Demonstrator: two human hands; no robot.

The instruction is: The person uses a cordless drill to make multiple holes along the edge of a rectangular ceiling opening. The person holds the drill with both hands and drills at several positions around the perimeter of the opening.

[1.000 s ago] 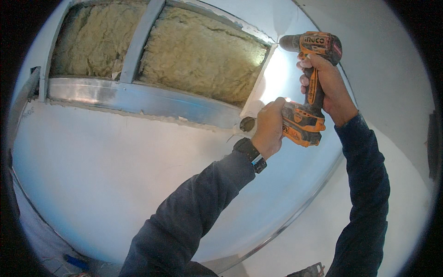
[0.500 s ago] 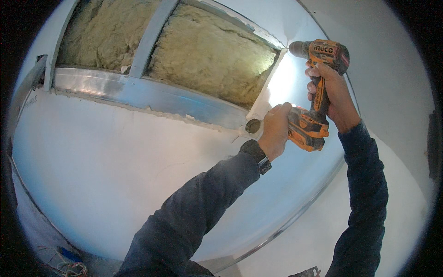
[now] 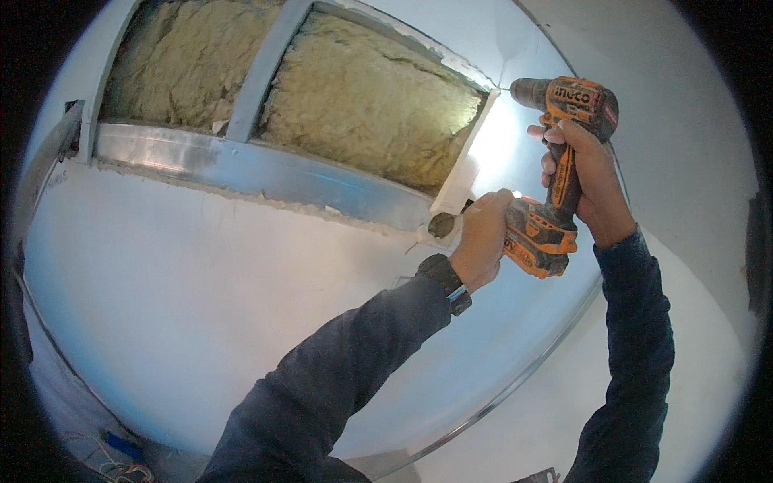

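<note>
At the upper right corner of the exposed yellowish insulation (image 3: pixel 370 101), a black-and-orange drill (image 3: pixel 566 173) is held with its chuck (image 3: pixel 529 93) aimed left, toward the top end of a pale strip (image 3: pixel 469 153). The right hand (image 3: pixel 594 177) has its fingers clamped on the handle (image 3: pixel 562 191), high up, a grip that probably lets any push run straight along the chuck. The left hand (image 3: pixel 481 241), with a dark watch (image 3: pixel 441 276) at its wrist, sits low against the battery (image 3: pixel 541 241), most likely to steady the tool's tail; whether its fingers close around that block I cannot tell, since they are hidden behind it. Whatever tip the chuck carries is too thin to make out, so contact with the corner stays uncertain. Below the insulation runs a shiny metal rail (image 3: pixel 266 167), seemingly there to frame it, while a grey stud (image 3: pixel 266 72) splits it into two bays above the white panel (image 3: pixel 217 266).
</note>
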